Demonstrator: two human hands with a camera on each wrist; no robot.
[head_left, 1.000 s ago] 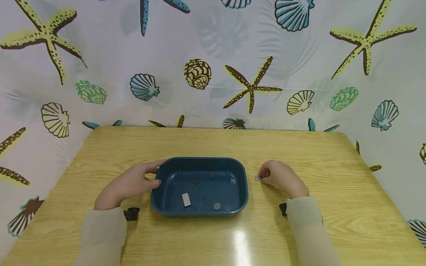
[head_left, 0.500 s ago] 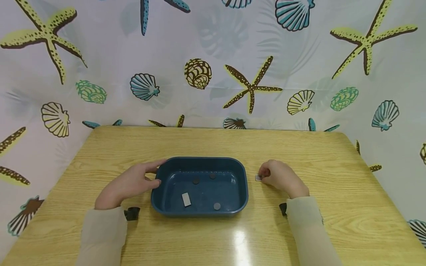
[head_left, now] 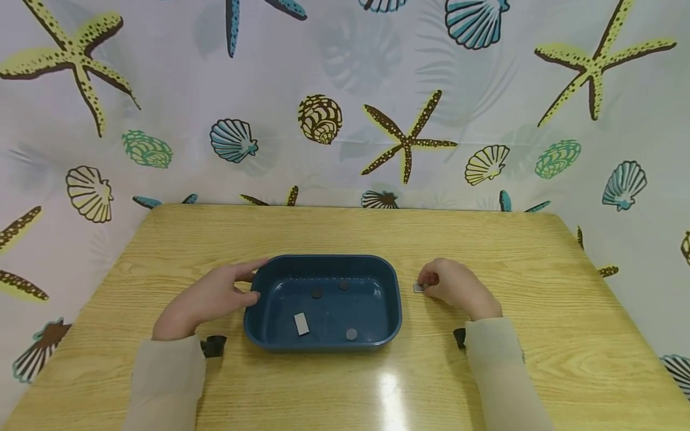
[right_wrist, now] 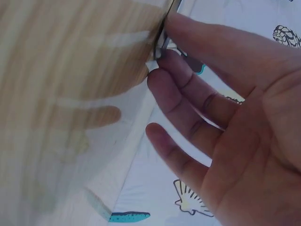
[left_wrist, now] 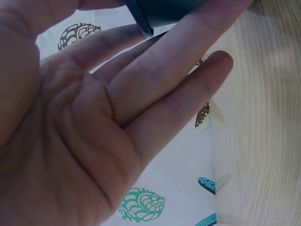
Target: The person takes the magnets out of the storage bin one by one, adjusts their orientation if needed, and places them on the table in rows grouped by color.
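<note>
A dark blue rectangular tub [head_left: 323, 346] stands on the table, its rounded rim facing up. My left hand [head_left: 212, 294] rests at its left end, thumb at the rim and index finger along the far left corner. The left wrist view shows the other fingers [left_wrist: 160, 108] long and fairly straight beneath the tub's dark wall [left_wrist: 164, 10]. Right of the tub, my right hand [head_left: 455, 287] pinches a small flat silvery rectangle [head_left: 417, 288] down at the tabletop. In the right wrist view the thin piece [right_wrist: 162, 40] stands between thumb and fingertips, largely covered.
Inside the tub lie a pale rectangular piece [head_left: 301, 324], a grey disc [head_left: 351, 334] and two darker discs, one nearer [head_left: 317, 293] and one farther back [head_left: 344, 285]. The wood-grain table [head_left: 345, 233] ends at a curtain [head_left: 345, 72] printed with shells and starfish.
</note>
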